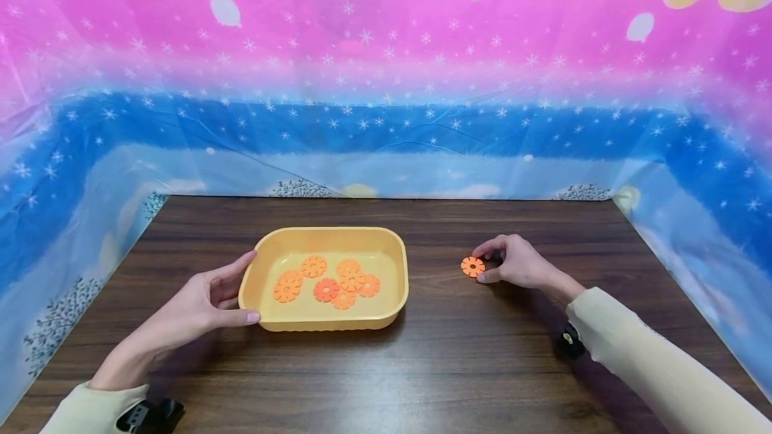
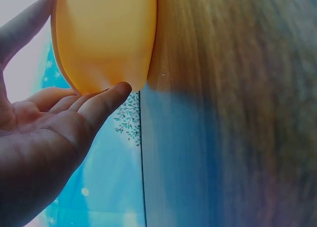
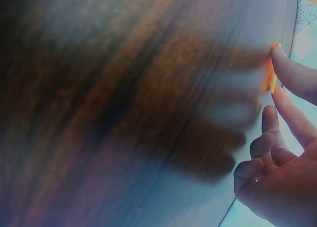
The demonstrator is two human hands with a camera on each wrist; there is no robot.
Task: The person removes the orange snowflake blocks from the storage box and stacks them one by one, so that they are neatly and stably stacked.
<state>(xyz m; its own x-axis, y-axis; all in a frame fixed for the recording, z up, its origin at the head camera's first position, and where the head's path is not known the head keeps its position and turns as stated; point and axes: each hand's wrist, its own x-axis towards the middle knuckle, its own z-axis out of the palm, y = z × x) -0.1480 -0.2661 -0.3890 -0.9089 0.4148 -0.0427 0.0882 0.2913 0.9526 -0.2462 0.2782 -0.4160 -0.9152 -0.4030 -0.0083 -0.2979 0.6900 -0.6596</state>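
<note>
My left hand [image 1: 196, 301] grips the left end of a yellow plastic tub [image 1: 328, 323], thumb at the near corner and fingers along the far side. The left wrist view shows that hand about the end of the tub [image 2: 106, 33]. Several flat orange flower-shaped discs [image 1: 286, 291] lie on the tub's floor, some overlapping, one of them redder [image 1: 326, 288]. Right of the tub, my right hand [image 1: 520, 264] pinches another orange notched disc [image 1: 466, 267] between thumb and forefinger. This disc [image 3: 272, 83] shows nearly edge-on in the right wrist view.
Both hands and the tub are over a dark wood-grain table [image 1: 446, 367]. A pink and blue printed cloth [image 1: 386, 126] hangs behind the table's back edge and along both sides. Black wrist straps [image 1: 151, 415] sit by the pale sleeves [image 1: 639, 347].
</note>
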